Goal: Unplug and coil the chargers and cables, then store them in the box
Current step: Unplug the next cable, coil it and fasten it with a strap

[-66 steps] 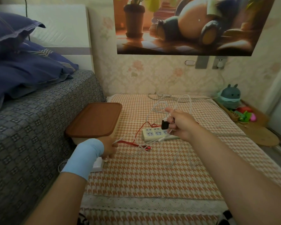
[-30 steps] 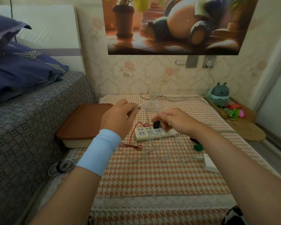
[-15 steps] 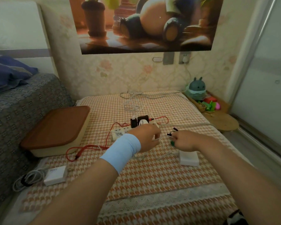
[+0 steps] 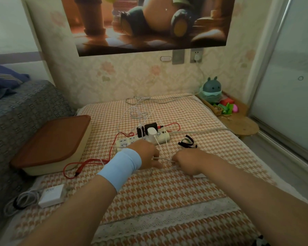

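At the centre of the frame we see the left hand (image 4: 146,154), with a pale blue wristband (image 4: 120,166) on its wrist, and the right hand (image 4: 186,161) close together, low over the houndstooth mat (image 4: 167,190). A thin white cable (image 4: 164,159) runs straight from one hand to the other. The left fingers (image 4: 156,154) are curled and pinch it, and the right fingers are folded under into a fist that the cable enters, so we take both hands to be gripping it. From there white strands rise toward the power strip (image 4: 127,142), which lies just behind the left hand, a little above the middle of the frame. A black charger (image 4: 151,126), a white charger (image 4: 152,133) and a small black plug (image 4: 140,131) stand plugged into its right end. A red cable (image 4: 85,163) loops from the strip down to the left of the wrist. The box (image 4: 55,142), cream with its brown lid on, sits at left centre against the grey bed (image 4: 16,110). In the lower left corner lies a flat white adapter (image 4: 52,195) touching a coiled cable (image 4: 22,201). Right of the strip lies a black strap (image 4: 187,143). A corner of something white shows under the right wrist; we cannot tell what it is.
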Demonstrator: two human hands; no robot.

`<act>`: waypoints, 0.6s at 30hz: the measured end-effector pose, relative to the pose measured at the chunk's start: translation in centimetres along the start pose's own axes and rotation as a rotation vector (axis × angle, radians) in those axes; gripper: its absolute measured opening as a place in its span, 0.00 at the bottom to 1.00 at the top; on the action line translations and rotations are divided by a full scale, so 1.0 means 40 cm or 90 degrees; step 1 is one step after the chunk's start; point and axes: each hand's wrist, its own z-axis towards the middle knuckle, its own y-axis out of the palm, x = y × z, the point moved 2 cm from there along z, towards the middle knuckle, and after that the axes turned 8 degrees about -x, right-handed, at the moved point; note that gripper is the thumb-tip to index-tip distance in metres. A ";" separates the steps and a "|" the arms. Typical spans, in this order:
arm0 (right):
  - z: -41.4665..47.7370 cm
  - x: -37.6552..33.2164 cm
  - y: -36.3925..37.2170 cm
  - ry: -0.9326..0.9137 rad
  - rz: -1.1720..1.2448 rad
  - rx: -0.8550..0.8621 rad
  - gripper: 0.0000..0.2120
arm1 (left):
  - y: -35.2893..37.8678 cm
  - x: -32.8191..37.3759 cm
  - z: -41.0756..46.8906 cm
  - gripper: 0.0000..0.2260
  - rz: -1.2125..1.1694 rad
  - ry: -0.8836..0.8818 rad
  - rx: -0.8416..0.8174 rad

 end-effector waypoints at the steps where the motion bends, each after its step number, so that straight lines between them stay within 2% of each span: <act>1: -0.005 -0.011 0.001 0.002 -0.014 -0.015 0.14 | 0.000 -0.003 -0.005 0.22 -0.016 0.001 -0.009; 5: -0.013 -0.025 -0.012 -0.019 -0.001 0.022 0.14 | -0.014 -0.041 -0.040 0.24 -0.026 -0.011 -0.014; 8: -0.028 -0.015 -0.031 -0.057 0.120 0.070 0.19 | -0.038 -0.085 -0.086 0.28 -0.067 -0.048 0.040; 11: -0.047 -0.002 -0.057 -0.103 0.269 0.146 0.16 | -0.056 -0.127 -0.139 0.31 -0.202 -0.052 0.130; 13: -0.062 -0.007 -0.084 -0.123 0.390 0.180 0.12 | -0.057 -0.147 -0.172 0.29 -0.288 -0.039 0.190; 18: -0.078 -0.052 -0.125 -0.202 0.505 0.183 0.20 | -0.070 -0.177 -0.237 0.19 -0.527 -0.017 0.387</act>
